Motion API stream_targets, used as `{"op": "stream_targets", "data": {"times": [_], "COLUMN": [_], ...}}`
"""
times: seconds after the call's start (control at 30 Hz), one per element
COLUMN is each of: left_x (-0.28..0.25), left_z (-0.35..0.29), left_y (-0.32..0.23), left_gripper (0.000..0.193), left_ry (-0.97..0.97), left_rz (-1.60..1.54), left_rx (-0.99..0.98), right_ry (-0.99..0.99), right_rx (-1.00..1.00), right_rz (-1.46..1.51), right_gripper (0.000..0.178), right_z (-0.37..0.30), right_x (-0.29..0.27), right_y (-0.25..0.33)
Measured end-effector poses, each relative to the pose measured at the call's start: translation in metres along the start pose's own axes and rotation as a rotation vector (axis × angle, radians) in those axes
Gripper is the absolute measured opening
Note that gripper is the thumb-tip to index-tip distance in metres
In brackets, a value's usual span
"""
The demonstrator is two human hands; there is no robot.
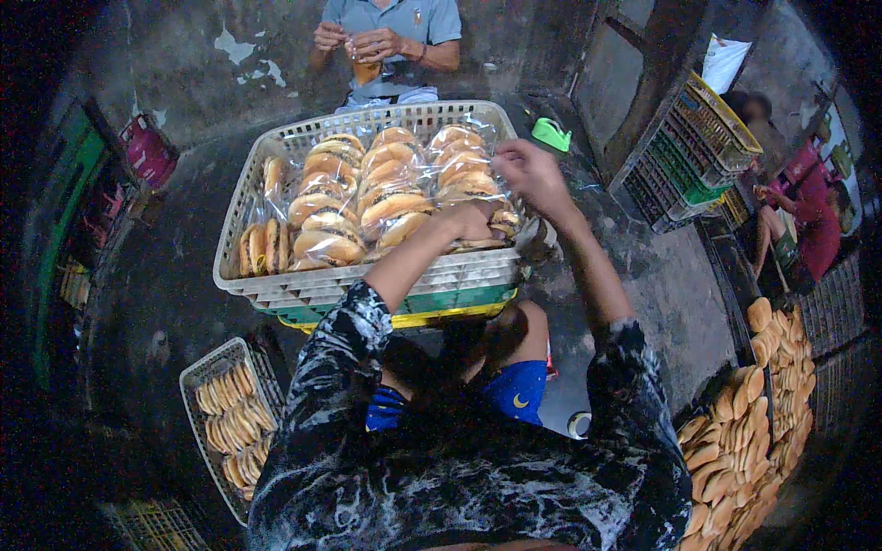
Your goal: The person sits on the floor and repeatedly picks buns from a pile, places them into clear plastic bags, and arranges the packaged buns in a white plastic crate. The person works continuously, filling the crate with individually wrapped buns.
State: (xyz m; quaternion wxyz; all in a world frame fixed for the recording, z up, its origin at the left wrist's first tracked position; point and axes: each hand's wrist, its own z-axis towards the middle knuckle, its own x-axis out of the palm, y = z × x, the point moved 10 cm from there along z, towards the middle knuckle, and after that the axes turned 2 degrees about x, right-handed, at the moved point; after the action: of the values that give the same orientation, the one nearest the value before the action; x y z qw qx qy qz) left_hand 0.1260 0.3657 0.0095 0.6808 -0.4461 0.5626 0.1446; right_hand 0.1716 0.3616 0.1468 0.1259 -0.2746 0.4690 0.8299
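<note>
A large pale plastic crate (241, 220) in front of me is filled with rows of round filled buns (395, 174) in clear plastic bags. At its near right corner my left hand (470, 222) is down among the buns, fingers closed round a bagged bun (503, 220); part of that bun is hidden by the hand. My right hand (535, 174) hovers over the crate's right rim, its fingers bent and pinched together. Whatever it may hold is too small and blurred to make out.
The crate rests on green and yellow crates (423, 317). A bright green tape dispenser (551, 135) lies beyond its right corner. Across from me sits a person (390, 46). A smaller bun crate (216, 441) is at lower left; piled bread (735, 459) and stacked crates (684, 151) stand right.
</note>
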Motion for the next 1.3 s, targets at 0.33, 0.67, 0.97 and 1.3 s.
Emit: {"op": "stream_targets", "data": {"times": [0.33,0.67,0.97,1.3], "left_x": [0.036,-0.005,0.078,0.053], "left_z": [-0.005,-0.146,-0.225,-0.242], "left_y": [0.015,-0.039,-0.057,-0.058], "left_gripper": [0.064,0.064,0.075,0.063], "left_ry": [0.247,-0.643,-0.639,-0.384], "left_rz": [-0.098,-1.813,-1.722,-1.770], "left_rx": [0.028,-0.144,-0.051,0.013], "right_ry": [0.709,-0.054,-0.269,0.225], "right_rx": [0.108,0.001,0.267,0.375], "right_rz": [-1.001,0.020,0.262,1.376], "right_gripper": [0.028,0.047,0.015,0.011], "right_z": [0.010,-0.104,-0.207,-0.211], "right_x": [0.113,-0.004,0.053,0.108], "right_y": [-0.120,0.068,0.016,0.034]}}
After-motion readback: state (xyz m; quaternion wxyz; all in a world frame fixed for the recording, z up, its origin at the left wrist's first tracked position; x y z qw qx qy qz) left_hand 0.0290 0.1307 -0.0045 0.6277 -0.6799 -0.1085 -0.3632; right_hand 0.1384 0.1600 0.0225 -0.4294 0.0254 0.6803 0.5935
